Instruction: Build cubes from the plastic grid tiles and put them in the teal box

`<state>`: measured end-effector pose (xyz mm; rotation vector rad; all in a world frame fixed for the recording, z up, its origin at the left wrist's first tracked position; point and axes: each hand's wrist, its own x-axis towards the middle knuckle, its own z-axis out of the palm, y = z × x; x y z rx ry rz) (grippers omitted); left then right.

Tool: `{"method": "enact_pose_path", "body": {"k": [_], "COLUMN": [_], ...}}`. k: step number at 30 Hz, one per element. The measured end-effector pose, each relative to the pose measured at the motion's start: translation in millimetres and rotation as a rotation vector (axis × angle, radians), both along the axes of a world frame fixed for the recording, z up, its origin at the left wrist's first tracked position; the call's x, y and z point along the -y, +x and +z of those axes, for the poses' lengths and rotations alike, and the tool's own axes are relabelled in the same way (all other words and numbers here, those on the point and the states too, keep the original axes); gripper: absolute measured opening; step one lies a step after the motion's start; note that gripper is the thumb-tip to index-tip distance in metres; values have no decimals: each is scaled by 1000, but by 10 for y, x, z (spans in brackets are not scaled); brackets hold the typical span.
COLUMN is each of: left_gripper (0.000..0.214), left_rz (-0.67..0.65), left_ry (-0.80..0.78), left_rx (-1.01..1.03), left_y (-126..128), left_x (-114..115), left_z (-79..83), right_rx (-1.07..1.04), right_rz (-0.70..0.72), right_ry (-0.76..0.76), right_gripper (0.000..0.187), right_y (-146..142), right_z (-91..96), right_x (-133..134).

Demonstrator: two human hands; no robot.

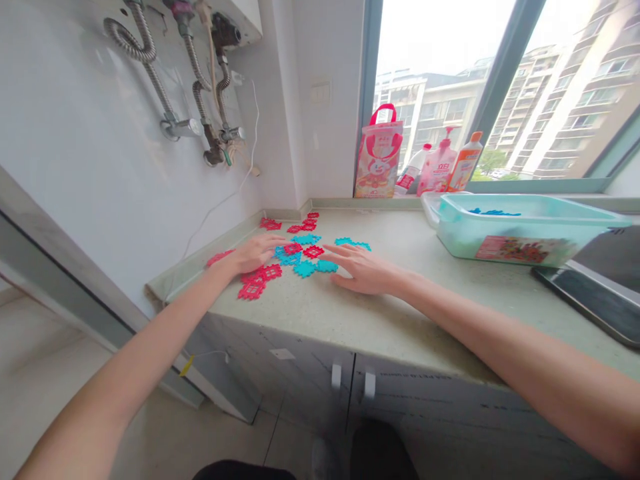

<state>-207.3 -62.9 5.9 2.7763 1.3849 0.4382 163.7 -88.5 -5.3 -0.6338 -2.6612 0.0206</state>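
Flat, notched plastic building pieces in red and blue lie in a loose cluster on the countertop (390, 313). My left hand (256, 252) rests over the left side of the cluster, its fingers stretched toward the blue pieces (287, 255); the red pieces (253, 288) lie beside and partly under it. At the cluster's right side my right hand (364, 268) lies low with fingers spread, the tips beside a red piece (314, 252) and a blue piece (327, 266). More blue pieces (353, 243) sit just beyond its fingers. Neither hand visibly grips anything.
A pale green plastic bin (455, 237) with blue pieces inside stands to the right, a phone (595, 300) in front of it. By the window are a pink bag (379, 160) and several bottles (465, 163). Metal hoses (160, 93) hang on the left wall.
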Motion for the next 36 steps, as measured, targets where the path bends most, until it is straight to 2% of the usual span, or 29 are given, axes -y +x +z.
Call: {"method": "enact_pose_path", "body": {"k": [5,9,12,18,22,27,30,34,36], "left_gripper": [48,47,49,44,42,53,56,47,42], "left_rz": [-55,-74,-74,-49,74,411,504,414,306], "left_ry": [-31,-5,4,109,217,270,327,530,484], "left_rx": [-50,-62,-57,-59,-112,-168,-158,-51,-33], "left_y": [146,169,173,147,63,-130,-223,-87,122], "left_x": [27,37,39,46,-14,-93,-40,57,12], "left_z": [36,45,35,52,54,16,31,144,199], "right_rx": [44,122,117,75,15,-29,-20,-33,-49], "right_rz": [139,117,83,64,82,63,15,-11,6], "right_ry": [-108,-203,-150,-42,12,56,68,102,116], "right_gripper": [68,77,79,70,62,47,42,31,27], "right_y": [-336,-406,-432,-566,-565,-520,-496,-439,-396], "right_z": [-30,-75,-65,-52,-64,-64,-69,-68,-61], "right_x": [152,132,85,8,-7,-4,-30,-61,-76]}}
